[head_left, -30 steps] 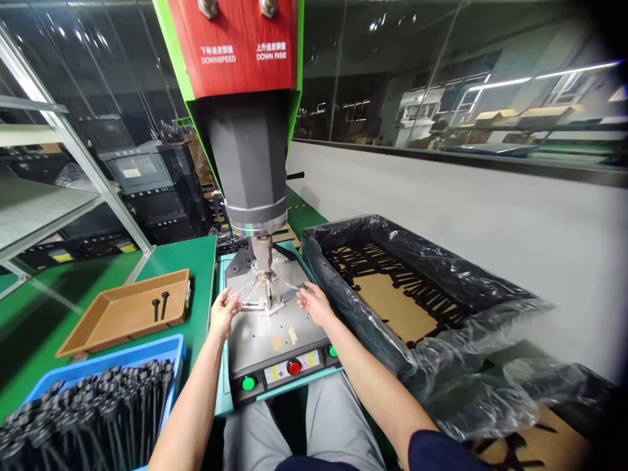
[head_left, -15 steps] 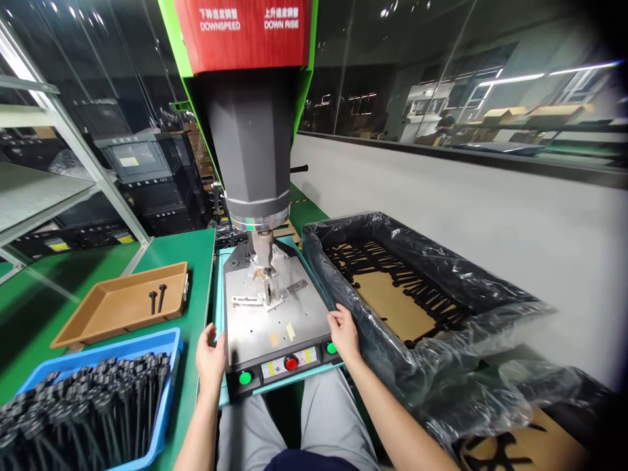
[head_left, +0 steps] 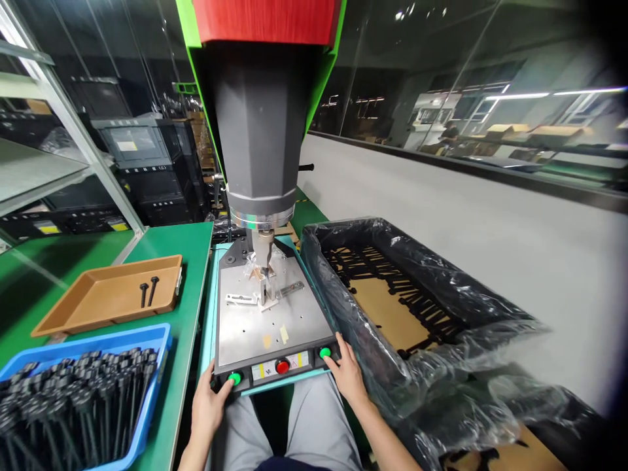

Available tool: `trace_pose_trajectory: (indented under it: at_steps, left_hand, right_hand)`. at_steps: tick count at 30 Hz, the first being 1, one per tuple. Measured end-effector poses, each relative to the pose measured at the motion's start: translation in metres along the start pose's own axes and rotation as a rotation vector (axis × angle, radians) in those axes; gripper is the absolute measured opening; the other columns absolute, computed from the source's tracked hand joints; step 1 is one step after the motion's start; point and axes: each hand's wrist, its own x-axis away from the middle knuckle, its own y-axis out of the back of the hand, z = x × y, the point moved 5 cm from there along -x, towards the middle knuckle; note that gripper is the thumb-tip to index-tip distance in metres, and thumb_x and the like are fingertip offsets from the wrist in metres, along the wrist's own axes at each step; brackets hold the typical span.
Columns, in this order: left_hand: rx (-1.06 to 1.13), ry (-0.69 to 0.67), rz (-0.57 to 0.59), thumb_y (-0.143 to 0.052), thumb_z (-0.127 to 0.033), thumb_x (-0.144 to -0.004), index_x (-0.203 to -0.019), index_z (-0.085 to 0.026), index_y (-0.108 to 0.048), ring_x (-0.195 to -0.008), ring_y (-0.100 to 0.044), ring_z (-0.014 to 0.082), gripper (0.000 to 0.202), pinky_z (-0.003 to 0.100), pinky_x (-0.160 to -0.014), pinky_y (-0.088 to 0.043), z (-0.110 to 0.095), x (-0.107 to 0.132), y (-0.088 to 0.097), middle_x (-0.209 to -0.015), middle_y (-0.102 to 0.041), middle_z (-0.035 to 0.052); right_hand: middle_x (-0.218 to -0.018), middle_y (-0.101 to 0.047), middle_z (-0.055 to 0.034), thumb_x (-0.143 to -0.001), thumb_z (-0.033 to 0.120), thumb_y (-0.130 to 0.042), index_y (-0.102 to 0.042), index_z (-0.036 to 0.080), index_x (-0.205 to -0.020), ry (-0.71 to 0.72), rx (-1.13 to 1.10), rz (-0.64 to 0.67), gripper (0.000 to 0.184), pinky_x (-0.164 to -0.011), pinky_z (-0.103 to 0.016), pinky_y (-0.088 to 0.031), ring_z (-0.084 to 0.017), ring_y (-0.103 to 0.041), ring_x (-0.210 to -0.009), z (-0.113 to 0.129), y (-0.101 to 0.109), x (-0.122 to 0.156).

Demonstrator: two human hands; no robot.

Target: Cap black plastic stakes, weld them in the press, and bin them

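A press machine with a grey cylindrical head [head_left: 259, 137] stands over a metal base plate [head_left: 271, 320]. A small part under clear film sits in the fixture [head_left: 263, 278] beneath the horn. My left hand [head_left: 209, 405] rests at the front left corner, its thumb by the left green button [head_left: 235, 378]. At the front right corner my right hand [head_left: 349, 374] lies with fingers stretched beside the right green button [head_left: 324, 352]. Between them is a red button [head_left: 282, 366]. Neither hand holds anything.
A blue bin [head_left: 152, 383] of several black long-stemmed parts is at the lower left. Behind it a brown tray [head_left: 98, 301] holds two black pins. At the right a box lined with black plastic [head_left: 343, 307] holds cardboard and rows of black parts. A white wall runs along the right.
Both hands drew back from the fixture to the front corners of the machine, reaching the green buttons. The camera tilted down and moved closer.
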Motion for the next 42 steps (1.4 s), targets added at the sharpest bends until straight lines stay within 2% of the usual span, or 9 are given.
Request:
trace_pose_trajectory:
  at_steps: [9,15,19,22,25,29,36,39,42]
  left_hand:
    - [-0.051,0.010,-0.030,-0.066,-0.055,-0.066,-0.128,-0.022,-0.053,-0.108,-0.060,0.0326,0.071,0.042,-0.089,-0.047,0.002,0.002,-0.001,-0.126,-0.060,0.0116]
    - [-0.065,0.045,-0.010,-0.065,-0.058,-0.067,-0.135,-0.023,-0.046,-0.067,-0.062,0.0229,0.079,0.041,-0.072,-0.050,0.001,0.005,-0.002,-0.123,-0.060,0.0118]
    - [-0.053,0.067,-0.001,-0.064,-0.060,-0.068,-0.138,-0.022,-0.044,-0.059,-0.057,0.0189,0.082,0.041,-0.071,-0.049,0.003,0.006,-0.005,-0.126,-0.058,0.0126]
    - [0.032,0.090,0.000,-0.065,-0.059,-0.067,-0.133,-0.019,-0.049,-0.069,-0.062,0.0222,0.078,0.041,-0.075,-0.050,0.007,0.002,-0.005,-0.123,-0.061,0.0132]
    - [0.124,0.120,-0.116,-0.065,-0.055,-0.069,-0.122,-0.015,-0.058,-0.094,-0.064,0.0287,0.067,0.043,-0.086,-0.049,0.005,-0.004,0.004,-0.117,-0.064,0.0151]
    - [0.268,0.032,-0.249,-0.066,-0.046,-0.073,-0.116,-0.018,-0.061,-0.114,-0.056,0.0283,0.051,0.042,-0.099,-0.043,-0.027,-0.020,0.011,-0.125,-0.058,0.0137]
    - [0.877,0.024,0.146,-0.075,-0.040,-0.069,-0.111,-0.018,-0.062,-0.115,-0.056,0.0264,0.049,0.038,-0.091,-0.050,-0.092,-0.066,-0.027,-0.126,-0.056,0.0143]
    - [1.013,0.036,0.266,-0.074,-0.040,-0.070,-0.107,-0.020,-0.063,-0.121,-0.053,0.0261,0.043,0.036,-0.090,-0.051,-0.110,-0.085,-0.037,-0.134,-0.051,0.0128]
    - [1.099,0.037,0.329,-0.074,-0.040,-0.071,-0.100,-0.020,-0.064,-0.118,-0.055,0.0243,0.037,0.036,-0.090,-0.050,-0.124,-0.099,-0.041,-0.132,-0.054,0.0110]
  right_hand:
    - [-0.138,-0.044,-0.0106,-0.082,0.044,-0.051,-0.033,0.026,-0.145,-0.036,-0.006,-0.001,0.068,-0.079,-0.038,-0.056,-0.027,-0.060,-0.105,0.002,0.000,0.003]
    - [-0.138,-0.043,-0.0123,-0.083,0.046,-0.051,-0.027,0.028,-0.148,-0.045,0.005,0.030,0.071,-0.077,-0.041,-0.056,-0.025,-0.064,-0.090,0.005,0.002,0.004]
    - [-0.135,-0.046,-0.0121,-0.084,0.046,-0.051,-0.029,0.027,-0.147,-0.032,0.017,0.007,0.070,-0.078,-0.040,-0.055,-0.025,-0.064,-0.091,0.004,0.002,0.004]
    - [-0.135,-0.047,-0.0119,-0.084,0.046,-0.051,-0.030,0.027,-0.146,-0.018,0.020,-0.002,0.069,-0.078,-0.039,-0.055,-0.025,-0.064,-0.092,0.004,0.002,0.004]
    - [-0.136,-0.046,-0.0131,-0.084,0.048,-0.051,-0.030,0.025,-0.147,-0.025,0.009,0.010,0.070,-0.078,-0.039,-0.055,-0.025,-0.065,-0.092,0.003,0.002,0.005]
    - [-0.141,-0.042,-0.0157,-0.082,0.050,-0.053,-0.032,0.024,-0.146,-0.085,-0.051,0.023,0.072,-0.078,-0.039,-0.055,-0.024,-0.067,-0.083,-0.001,0.001,0.003]
    - [-0.128,-0.054,-0.0164,-0.078,0.052,-0.056,-0.052,0.018,-0.129,-0.115,-0.105,-0.102,0.061,-0.080,-0.039,-0.055,-0.030,-0.062,-0.105,0.013,0.008,-0.001]
    - [-0.131,-0.050,-0.0187,-0.082,0.049,-0.053,-0.055,0.016,-0.122,-0.083,-0.147,-0.184,0.052,-0.081,-0.039,-0.055,-0.028,-0.063,-0.102,0.039,0.011,0.004]
    - [-0.122,-0.058,-0.0165,-0.084,0.043,-0.055,-0.058,0.018,-0.117,-0.034,-0.272,-0.134,0.042,-0.085,-0.039,-0.053,-0.027,-0.061,-0.105,0.071,0.002,0.009]
